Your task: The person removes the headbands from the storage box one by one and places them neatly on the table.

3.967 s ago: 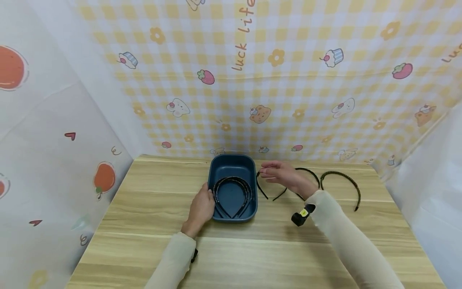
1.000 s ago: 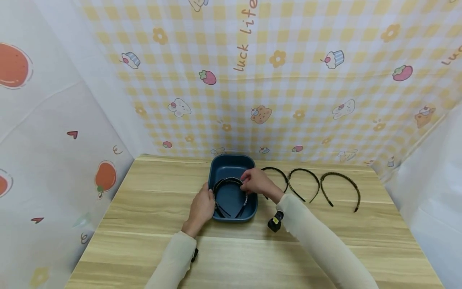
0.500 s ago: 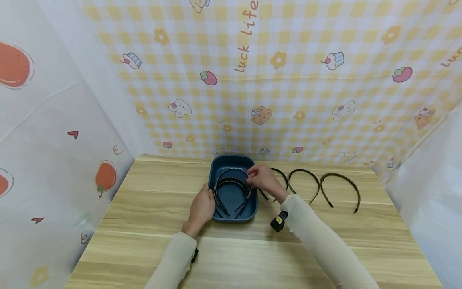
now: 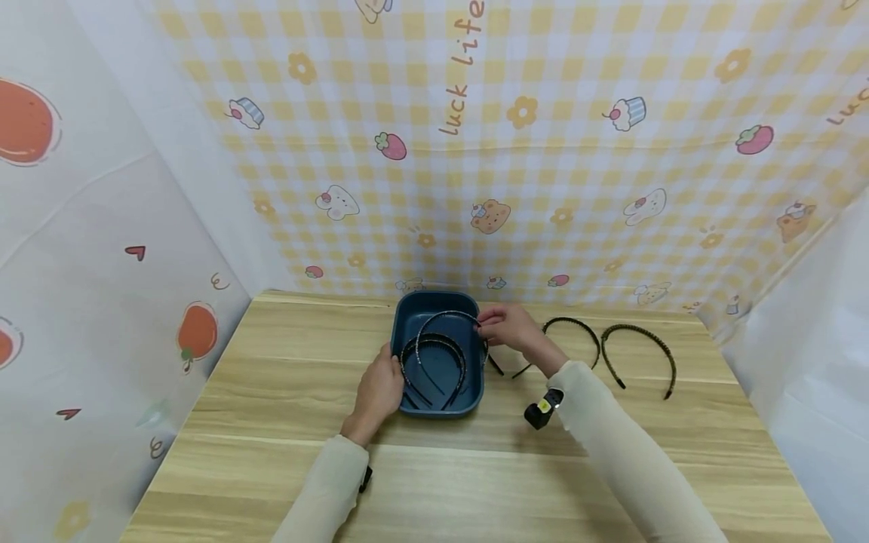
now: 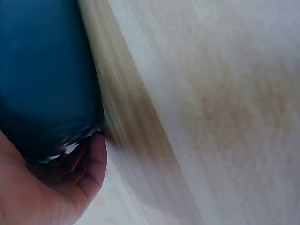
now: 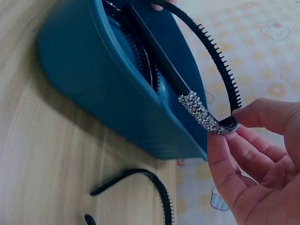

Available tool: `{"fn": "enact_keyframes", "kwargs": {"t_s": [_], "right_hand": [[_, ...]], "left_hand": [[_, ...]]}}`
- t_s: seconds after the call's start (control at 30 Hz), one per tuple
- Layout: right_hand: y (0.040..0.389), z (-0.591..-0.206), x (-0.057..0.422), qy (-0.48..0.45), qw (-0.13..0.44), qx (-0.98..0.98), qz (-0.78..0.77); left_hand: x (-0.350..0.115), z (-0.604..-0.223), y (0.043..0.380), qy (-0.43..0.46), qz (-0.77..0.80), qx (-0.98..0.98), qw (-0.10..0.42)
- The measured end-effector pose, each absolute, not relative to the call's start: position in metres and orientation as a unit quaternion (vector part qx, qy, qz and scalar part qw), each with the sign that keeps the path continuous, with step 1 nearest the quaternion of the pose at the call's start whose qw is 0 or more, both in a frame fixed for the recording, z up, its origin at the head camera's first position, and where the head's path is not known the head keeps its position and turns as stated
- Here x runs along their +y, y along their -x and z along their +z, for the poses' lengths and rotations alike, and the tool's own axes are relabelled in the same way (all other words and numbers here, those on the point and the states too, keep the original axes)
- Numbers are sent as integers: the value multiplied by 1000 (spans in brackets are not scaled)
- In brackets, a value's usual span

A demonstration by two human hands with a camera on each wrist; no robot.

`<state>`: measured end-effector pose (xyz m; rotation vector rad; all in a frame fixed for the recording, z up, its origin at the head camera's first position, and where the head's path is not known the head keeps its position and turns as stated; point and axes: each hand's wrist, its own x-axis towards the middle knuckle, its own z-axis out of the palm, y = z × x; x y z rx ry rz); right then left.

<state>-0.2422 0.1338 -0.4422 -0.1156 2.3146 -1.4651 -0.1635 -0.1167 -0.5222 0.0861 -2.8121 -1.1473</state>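
Pinching a sparkly headband [image 6: 201, 114] with the right hand [image 4: 505, 328] near the box's [image 6: 93, 79] two o'clock rim, gripping its nine o'clock side with the left hand [image 4: 380, 383], other headbands [image 4: 437, 337] inside toward six o'clock, more headbands [image 4: 638, 327] on the table [image 4: 462, 483] toward three.

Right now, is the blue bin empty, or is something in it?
Not empty: the head view shows dark headbands lying inside the blue bin, below the sparkly headband that the right hand pinches.

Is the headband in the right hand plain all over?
No, glittering silvery stones cover part of the headband that the right hand pinches.
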Motion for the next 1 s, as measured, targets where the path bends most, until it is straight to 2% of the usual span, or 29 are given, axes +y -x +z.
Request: {"fn": "enact_keyframes", "kwargs": {"t_s": [0.23, 0.7, 1.0], "right_hand": [[241, -444, 159, 46, 214, 823, -525], [227, -449, 207, 50, 237, 815, -527], [217, -456, 225, 33, 233, 820, -521]], "left_hand": [[-114, -522, 164, -37, -388, -921, 30], [-119, -521, 165, -33, -380, -924, 29], [-118, -522, 165, -28, -373, -927, 31]]}}
